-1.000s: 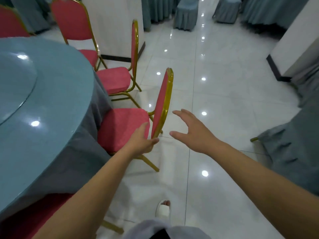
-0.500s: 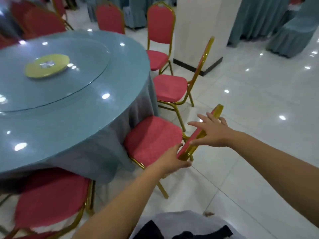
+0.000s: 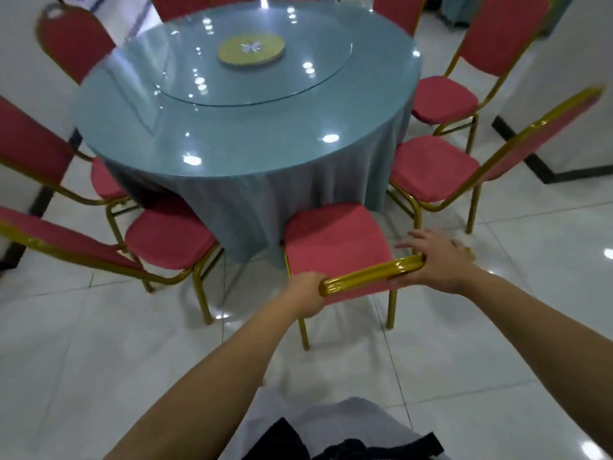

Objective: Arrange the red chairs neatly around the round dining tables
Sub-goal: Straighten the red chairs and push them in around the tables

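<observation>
A red chair [image 3: 335, 240] with a gold frame stands in front of me, its seat tucked against the blue cloth of the round table [image 3: 265, 141]. My left hand [image 3: 306, 295] grips the left end of its gold top rail. My right hand [image 3: 434, 260] holds the right end of the same rail, fingers draped over it. More red chairs ring the table: two on the left [image 3: 169, 237] [image 3: 33, 147], two on the right [image 3: 434, 167] [image 3: 444, 97], others at the far side.
A glass turntable [image 3: 331, 74] with a yellow disc [image 3: 251, 49] sits on the table. White pillars with dark bases stand at the right [image 3: 564, 94] and far left [image 3: 20, 44]. Glossy white tile floor [image 3: 99, 360] stretches around me.
My view swung left to face the table squarely. The chair now stands straight toward the table, and both hands have closed on its top rail, where before the right hand was only reaching.
</observation>
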